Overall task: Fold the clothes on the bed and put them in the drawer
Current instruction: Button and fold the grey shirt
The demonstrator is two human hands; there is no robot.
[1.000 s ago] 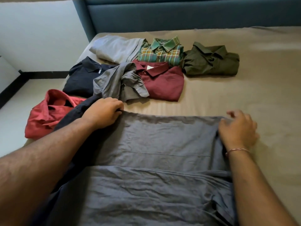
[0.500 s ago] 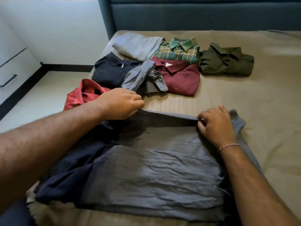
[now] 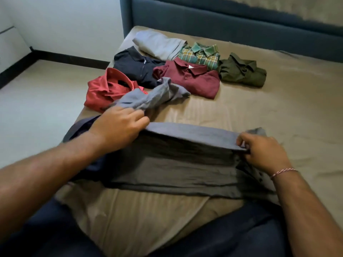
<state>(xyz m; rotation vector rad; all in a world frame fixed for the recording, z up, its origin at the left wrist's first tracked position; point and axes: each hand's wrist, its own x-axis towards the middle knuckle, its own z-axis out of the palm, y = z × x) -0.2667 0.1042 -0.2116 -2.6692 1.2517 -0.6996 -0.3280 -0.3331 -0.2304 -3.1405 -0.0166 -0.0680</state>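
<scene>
Head view. The grey shirt [image 3: 185, 164] lies across the near part of the bed [image 3: 278, 112], folded into a wide band; its left end disappears under the left forearm, where darker navy cloth shows, and I cannot tell whether that is part of the same garment. Motion blur softens the left hand [image 3: 118, 127] and the loose grey sleeve [image 3: 154, 97] trailing beyond it. The left hand is curled over the shirt's far left corner, its fingers gripping the fold. The right hand [image 3: 263, 153] pinches the far right corner of the fold between thumb and fingers; a thread bracelet [image 3: 284, 172] circles that wrist.

Beyond the grey shirt sit folded clothes: a red shirt [image 3: 107, 89] nearest its left end, then a navy polo [image 3: 137, 69], a maroon polo [image 3: 193, 80], a light grey garment [image 3: 159, 45], a green plaid shirt [image 3: 202, 54] and an olive shirt [image 3: 243, 73]. The sleeve lies over the red shirt's edge. The blue headboard [image 3: 222, 21] is farthest.

Since half a second ago the far edge has been lifted and drawn nearer, making the band narrower, and the sleeve has slid off the maroon polo.
</scene>
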